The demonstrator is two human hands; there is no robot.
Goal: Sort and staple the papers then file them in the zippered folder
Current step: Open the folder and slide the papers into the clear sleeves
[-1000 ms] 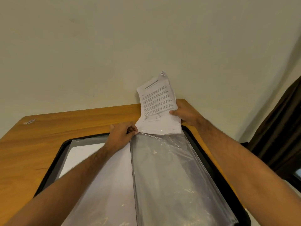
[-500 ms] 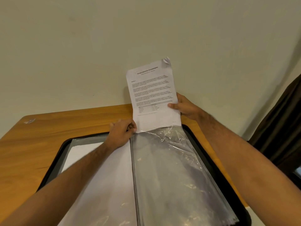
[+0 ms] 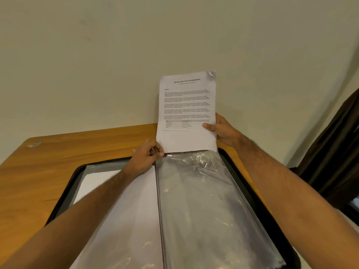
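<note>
- The stapled papers (image 3: 186, 113) stand nearly upright above the far end of the open zippered folder (image 3: 258, 195), printed side toward the camera, with a curled top right corner where the sheets seem to be fastened.
- Their bottom edge sits at the mouth of the clear plastic sleeve (image 3: 206, 206) on the folder's right half; whether the edge is already inside the sleeve cannot be told.
- The right hand (image 3: 221, 131) grasps the papers at their right edge, thumb on the front and fingers behind.
- The left hand (image 3: 144, 158) pinches the top left corner of the sleeve's opening, just beside the papers' lower left corner.
- The sleeve lies on a stack of similar clear pockets, wrinkled and shiny near the opening, and looks otherwise unfilled.
- The folder's left half holds a white sheet (image 3: 124, 200) lying flat under a clear pocket, partly covered by the left forearm.
- The folder has a black border and lies open flat on a wooden table (image 3: 58, 167), taking up most of the near right part of it.
- A small pale scrap (image 3: 35, 144) lies near the table's far left corner, well apart from the folder.
- The table's far edge meets a plain cream wall (image 3: 136, 55); a dark curtain (image 3: 334, 152) hangs at the right.
- Bare wood shows to the left of and beyond the folder; on the right the folder reaches close to the table's edge.
</note>
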